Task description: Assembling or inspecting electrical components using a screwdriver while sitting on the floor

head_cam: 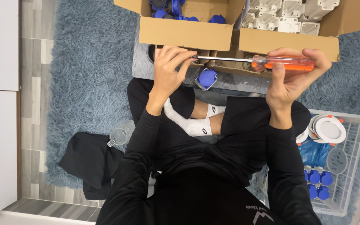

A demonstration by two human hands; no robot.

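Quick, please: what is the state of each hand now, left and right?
Left hand: closed, fingertips pinching the metal tip of the screwdriver.
Right hand: closed around the orange screwdriver handle.

Screwdriver [267, 62] betw. hands (orange handle)

Two open brown cardboard boxes [188, 31] stood side by side at the top of the frame, on a grey board over a blue shag rug. The left box [186, 33] held blue plastic parts [171, 8]; the right box [288, 41] held white moulded parts [288, 14], its near flap folded down. At lower right, a blue plastic bag [315, 152] lay in a white wire basket [357, 125], between round white fittings [330, 129] and small blue parts [317, 183].
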